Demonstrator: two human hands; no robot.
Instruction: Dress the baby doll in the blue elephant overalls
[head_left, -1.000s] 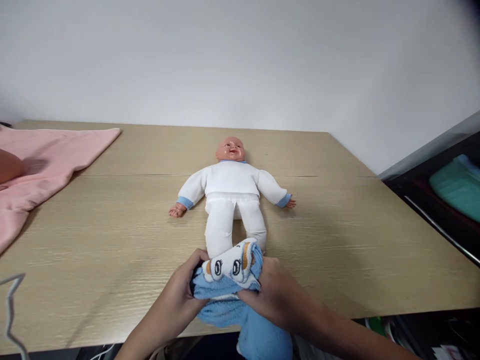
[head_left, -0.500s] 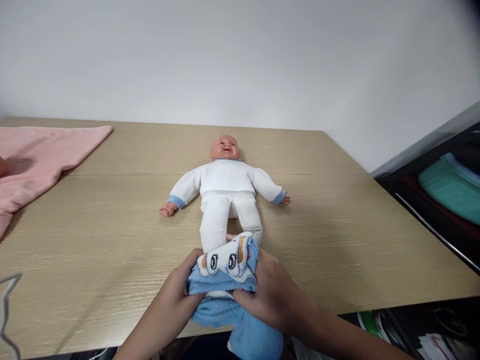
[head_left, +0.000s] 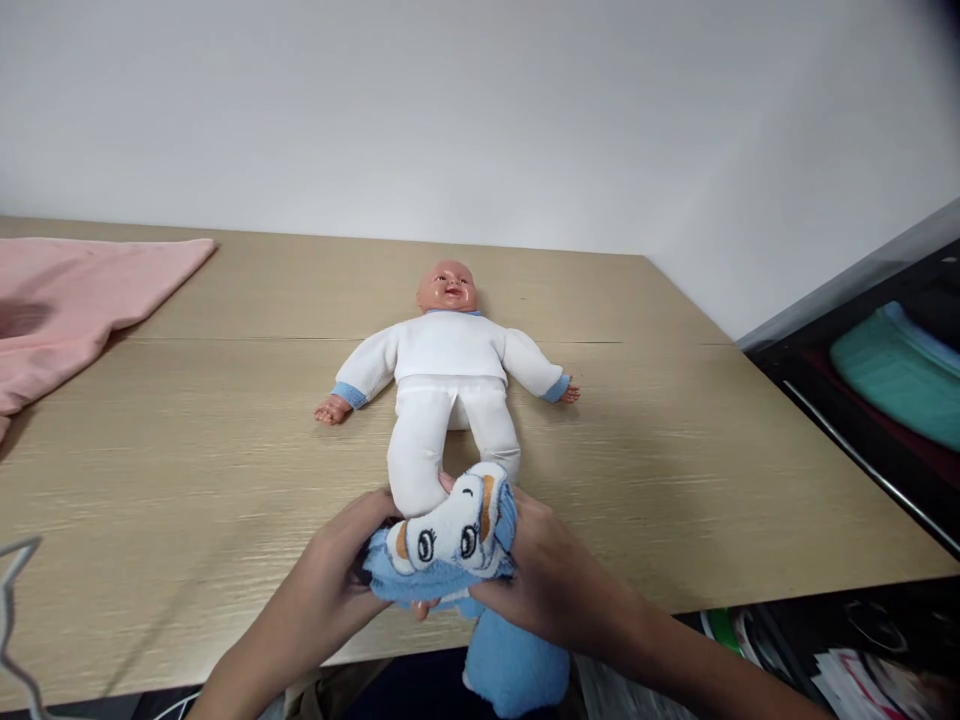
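Note:
A baby doll (head_left: 448, 355) in a white suit with blue cuffs lies on its back on the wooden table (head_left: 187, 440), head away from me. At its feet I hold a bunched blue knit garment (head_left: 450, 545) with a white cartoon face patch. My left hand (head_left: 330, 585) grips its left side, fingers closed. My right hand (head_left: 547, 580) grips its right side, fingers closed. The garment covers the doll's feet, and part of it hangs below the table edge (head_left: 514, 665).
A pink cloth (head_left: 82, 295) lies on the table's far left. A dark shelf with a folded teal fabric (head_left: 900, 375) stands to the right. A thin white wire shape (head_left: 15, 610) shows at the bottom left. A white wall is behind.
Both hands have carried the blue garment forward onto the doll's feet, and the bunched opening now sits around the lower legs. The view has shifted slightly.

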